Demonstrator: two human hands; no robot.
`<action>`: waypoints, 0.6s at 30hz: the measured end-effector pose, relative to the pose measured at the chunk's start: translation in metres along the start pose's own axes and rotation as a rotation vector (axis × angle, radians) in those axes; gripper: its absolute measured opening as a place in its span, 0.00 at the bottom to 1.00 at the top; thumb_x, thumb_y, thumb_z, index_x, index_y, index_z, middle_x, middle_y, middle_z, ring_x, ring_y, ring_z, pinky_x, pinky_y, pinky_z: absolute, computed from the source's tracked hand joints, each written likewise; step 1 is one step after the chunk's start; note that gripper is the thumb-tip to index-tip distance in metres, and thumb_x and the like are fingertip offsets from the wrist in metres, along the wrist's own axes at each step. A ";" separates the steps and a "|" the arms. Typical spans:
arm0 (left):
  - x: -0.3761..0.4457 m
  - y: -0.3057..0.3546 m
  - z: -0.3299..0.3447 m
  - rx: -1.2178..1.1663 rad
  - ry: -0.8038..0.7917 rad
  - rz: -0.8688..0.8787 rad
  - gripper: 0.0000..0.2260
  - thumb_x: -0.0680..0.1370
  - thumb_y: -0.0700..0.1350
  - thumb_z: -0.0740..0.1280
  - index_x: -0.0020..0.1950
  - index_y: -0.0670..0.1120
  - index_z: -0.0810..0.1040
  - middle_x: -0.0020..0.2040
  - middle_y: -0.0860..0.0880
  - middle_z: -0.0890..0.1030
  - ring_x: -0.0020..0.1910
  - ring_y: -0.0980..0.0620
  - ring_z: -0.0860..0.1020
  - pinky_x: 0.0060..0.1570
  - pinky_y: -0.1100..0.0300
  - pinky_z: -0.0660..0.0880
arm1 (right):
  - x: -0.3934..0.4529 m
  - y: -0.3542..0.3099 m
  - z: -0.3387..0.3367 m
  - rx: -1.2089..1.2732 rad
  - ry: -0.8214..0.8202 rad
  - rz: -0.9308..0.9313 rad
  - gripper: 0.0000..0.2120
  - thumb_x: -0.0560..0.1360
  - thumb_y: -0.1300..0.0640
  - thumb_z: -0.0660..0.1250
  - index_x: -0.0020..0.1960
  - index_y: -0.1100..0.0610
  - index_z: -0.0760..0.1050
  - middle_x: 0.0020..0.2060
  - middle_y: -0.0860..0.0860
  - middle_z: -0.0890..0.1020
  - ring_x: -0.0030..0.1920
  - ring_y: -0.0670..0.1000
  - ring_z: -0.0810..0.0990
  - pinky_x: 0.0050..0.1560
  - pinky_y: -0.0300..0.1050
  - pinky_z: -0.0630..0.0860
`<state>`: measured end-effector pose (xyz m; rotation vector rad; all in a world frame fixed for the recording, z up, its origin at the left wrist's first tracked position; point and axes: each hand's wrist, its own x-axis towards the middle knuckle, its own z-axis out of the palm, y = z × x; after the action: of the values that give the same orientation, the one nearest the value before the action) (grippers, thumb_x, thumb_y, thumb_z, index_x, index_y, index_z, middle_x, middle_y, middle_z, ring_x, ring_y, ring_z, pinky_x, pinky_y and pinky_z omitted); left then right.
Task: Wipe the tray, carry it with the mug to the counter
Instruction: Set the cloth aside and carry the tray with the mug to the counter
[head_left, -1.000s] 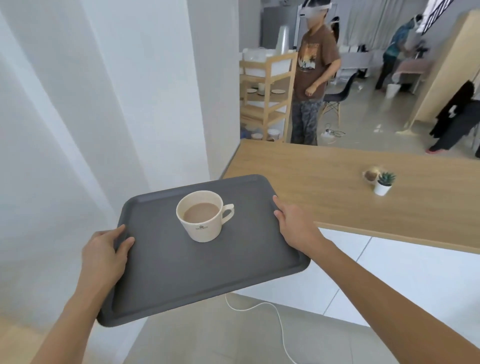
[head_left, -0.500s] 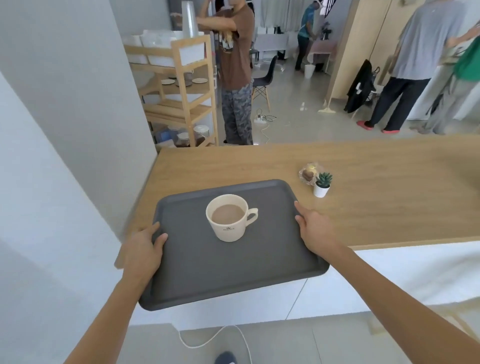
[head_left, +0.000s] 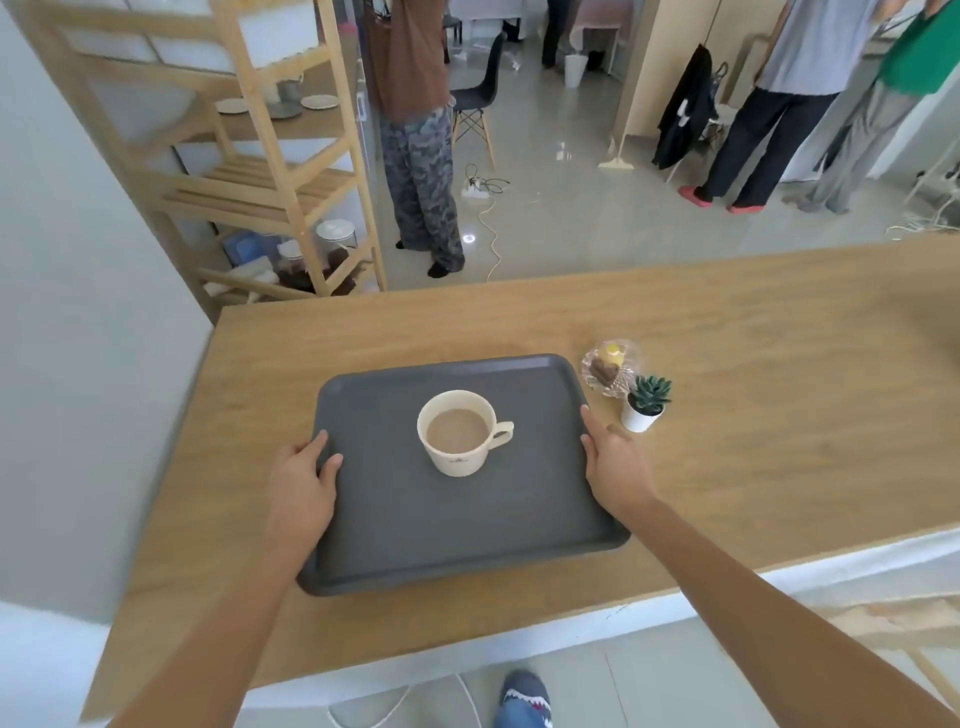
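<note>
A dark grey tray (head_left: 467, 530) is over the wooden counter (head_left: 753, 364), low on it or just above its surface. A cream mug (head_left: 457, 434) full of milky brown drink stands upright near the tray's middle, handle pointing right. My left hand (head_left: 301, 486) grips the tray's left rim, thumb on top. My right hand (head_left: 615, 467) grips the right rim in the same way.
A small potted succulent (head_left: 647, 402) and a glass dish of sweets (head_left: 608, 366) sit just right of the tray. A white wall (head_left: 93, 312) bounds the counter's left end. Beyond it are a wooden shelf rack (head_left: 270, 171) and people standing (head_left: 421, 156).
I have stepped up to the counter and brought the tray forward from beside its corner to over its top, near the plant. Both hands have kept their grip.
</note>
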<state>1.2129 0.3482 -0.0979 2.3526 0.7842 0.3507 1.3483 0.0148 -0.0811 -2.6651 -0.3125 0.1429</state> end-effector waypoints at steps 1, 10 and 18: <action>0.007 0.000 0.006 0.009 -0.002 -0.015 0.19 0.79 0.43 0.64 0.69 0.40 0.72 0.58 0.37 0.75 0.56 0.39 0.75 0.60 0.49 0.69 | 0.011 0.003 0.005 -0.006 -0.013 0.003 0.23 0.82 0.56 0.52 0.76 0.53 0.58 0.51 0.63 0.76 0.47 0.64 0.78 0.45 0.52 0.74; 0.063 0.002 0.046 0.034 0.008 -0.095 0.19 0.80 0.45 0.63 0.70 0.42 0.71 0.63 0.40 0.74 0.60 0.41 0.74 0.62 0.51 0.69 | 0.099 0.016 0.033 -0.103 -0.124 -0.014 0.28 0.79 0.63 0.53 0.77 0.51 0.51 0.61 0.63 0.72 0.48 0.63 0.78 0.40 0.48 0.69; 0.101 -0.003 0.067 0.032 0.008 -0.101 0.19 0.79 0.44 0.63 0.70 0.41 0.71 0.64 0.40 0.73 0.59 0.41 0.75 0.62 0.50 0.70 | 0.133 0.007 0.041 -0.233 -0.168 0.011 0.32 0.77 0.66 0.54 0.77 0.51 0.50 0.65 0.62 0.70 0.52 0.63 0.79 0.41 0.50 0.71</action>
<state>1.3194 0.3797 -0.1465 2.3326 0.9147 0.3074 1.4723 0.0584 -0.1274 -2.8918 -0.3888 0.3547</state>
